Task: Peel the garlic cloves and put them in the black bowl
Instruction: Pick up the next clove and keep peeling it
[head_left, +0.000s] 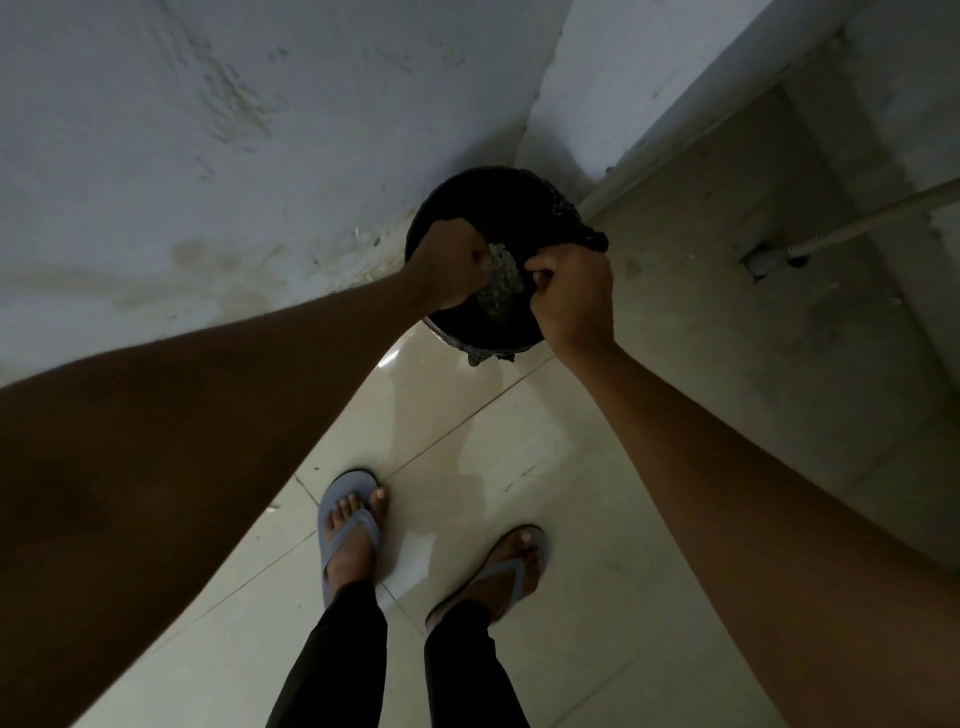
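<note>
Bin: a round black bin (498, 208) lined with a dark bag stands on the floor (519, 467), in the corner where the stained wall (208, 130) meets the tiles.
Left grip: your left hand (454, 267) is curled into a fist over the bin's near-left rim; whether it holds anything cannot be told.
Right grip: your right hand (571, 296) pinches the edge of the bag at the bin's right rim, fingers curled round the dark fabric.
Between the hands: a pale, speckled patch (501, 283) shows inside the bin; too dim to say what it is.
Garlic and bowl: neither the cloves nor a black bowl can be made out with certainty.
Stance: your feet stand on the tiles near the bin, in grey-blue sandals (348, 525).
Right side: a hose (857, 223) runs along the recessed wall to a fitting.
</note>
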